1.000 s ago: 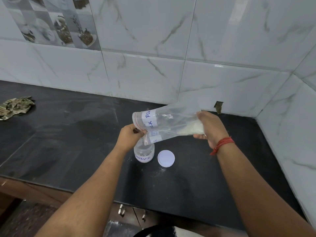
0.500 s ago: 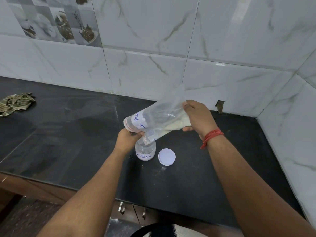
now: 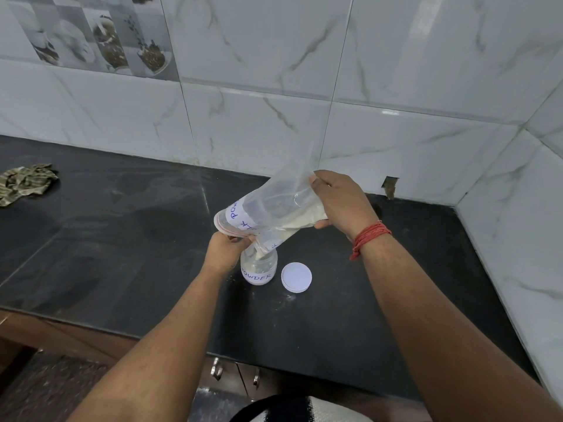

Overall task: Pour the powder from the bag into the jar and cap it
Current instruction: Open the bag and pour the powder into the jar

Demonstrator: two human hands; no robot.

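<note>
A clear zip bag (image 3: 268, 205) with a white label and blue writing is tilted mouth-down over a small clear jar (image 3: 259, 269) marked "POWDER". White powder slides along the bag's lower side and falls into the jar's open mouth. My left hand (image 3: 225, 249) pinches the bag's mouth right above the jar. My right hand (image 3: 341, 202) grips the bag's raised bottom end. The jar's white cap (image 3: 296, 277) lies flat on the black counter (image 3: 122, 254), just right of the jar.
A crumpled camouflage cloth (image 3: 24, 184) lies at the counter's far left. White marble-look tiled walls close the back and right sides. Specks of spilled powder (image 3: 289, 298) dot the counter near the cap. Drawer handles (image 3: 217, 368) show below the front edge.
My right hand has lifted the bag's bottom end higher, so the bag tilts more steeply. Powder has slid to the mouth and now falls into the jar.
</note>
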